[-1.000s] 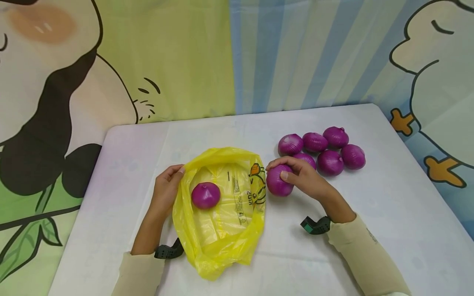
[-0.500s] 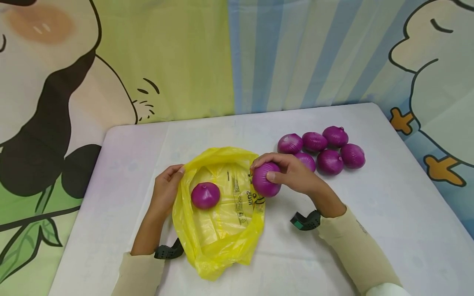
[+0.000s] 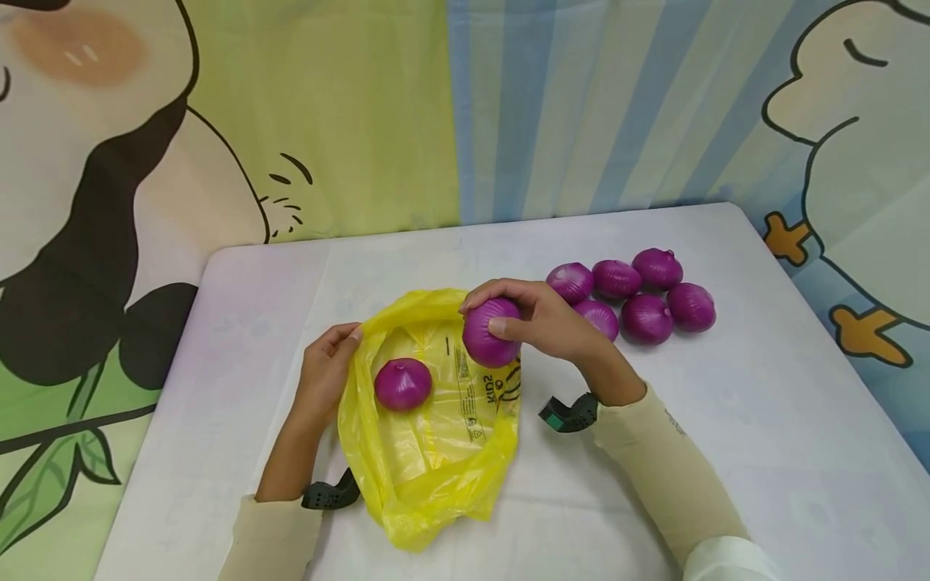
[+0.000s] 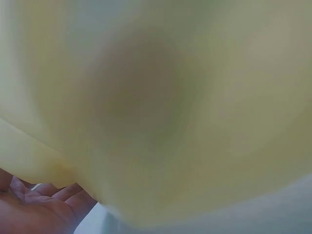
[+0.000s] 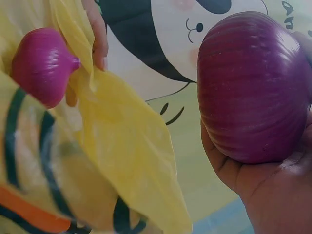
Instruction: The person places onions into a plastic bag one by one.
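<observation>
My left hand (image 3: pixel 327 367) pinches the left rim of a yellow plastic bag (image 3: pixel 429 504), whose mouth faces up. Inside the bag lies one purple onion (image 3: pixel 403 385). Another onion (image 3: pixel 488 332) is in my right hand (image 3: pixel 545 319), gripped between thumb and fingers above the right rim of the bag. The right wrist view shows this held onion (image 5: pixel 253 87) large and close, with the bag (image 5: pixel 131 131) to its left. In the left wrist view the bag (image 4: pixel 219 146) covers most of the picture, and only part of the left hand (image 4: pixel 44 207) shows.
Several more onions (image 3: pixel 647 319) sit in a cluster at the back right of the white table (image 3: pixel 276 282). Behind the table's far edge hangs a cloth (image 3: pixel 327 121) with cartoon figures. A black wrist camera (image 3: pixel 574 414) is strapped to the right wrist.
My right hand has carried its onion left and slightly away from me, from beside the bag to over its right rim. The left hand and the onion in the bag have stayed put.
</observation>
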`<state>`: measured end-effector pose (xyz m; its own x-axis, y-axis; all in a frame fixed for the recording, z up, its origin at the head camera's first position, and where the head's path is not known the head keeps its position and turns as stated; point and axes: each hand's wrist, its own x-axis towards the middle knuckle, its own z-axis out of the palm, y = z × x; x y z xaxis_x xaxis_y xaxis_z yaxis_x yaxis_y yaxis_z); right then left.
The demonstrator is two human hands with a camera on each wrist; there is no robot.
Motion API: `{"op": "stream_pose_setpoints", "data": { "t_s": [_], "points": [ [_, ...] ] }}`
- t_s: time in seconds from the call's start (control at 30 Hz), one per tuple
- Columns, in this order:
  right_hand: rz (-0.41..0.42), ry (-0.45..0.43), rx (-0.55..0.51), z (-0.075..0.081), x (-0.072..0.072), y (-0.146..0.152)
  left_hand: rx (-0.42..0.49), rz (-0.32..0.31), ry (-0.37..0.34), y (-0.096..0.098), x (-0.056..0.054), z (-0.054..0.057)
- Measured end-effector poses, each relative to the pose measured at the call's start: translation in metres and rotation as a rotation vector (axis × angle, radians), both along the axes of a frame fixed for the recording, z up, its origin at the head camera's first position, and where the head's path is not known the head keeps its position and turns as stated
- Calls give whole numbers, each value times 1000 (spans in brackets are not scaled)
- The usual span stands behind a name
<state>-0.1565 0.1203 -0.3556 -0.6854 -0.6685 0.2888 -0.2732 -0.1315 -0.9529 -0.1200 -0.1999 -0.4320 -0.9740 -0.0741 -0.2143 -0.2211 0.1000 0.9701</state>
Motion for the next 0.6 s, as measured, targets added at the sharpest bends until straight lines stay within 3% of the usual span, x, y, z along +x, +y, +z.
{"op": "stream_pose_setpoints", "data": {
  "t_s": [0.2, 0.6],
  "points": [
    [62, -15, -45, 5, -10, -14, -15, 6, -3, -1, 1, 2],
    [54, -89, -42, 0, -19, -30, -13, 5, 1, 0, 1, 6]
  ]
}}
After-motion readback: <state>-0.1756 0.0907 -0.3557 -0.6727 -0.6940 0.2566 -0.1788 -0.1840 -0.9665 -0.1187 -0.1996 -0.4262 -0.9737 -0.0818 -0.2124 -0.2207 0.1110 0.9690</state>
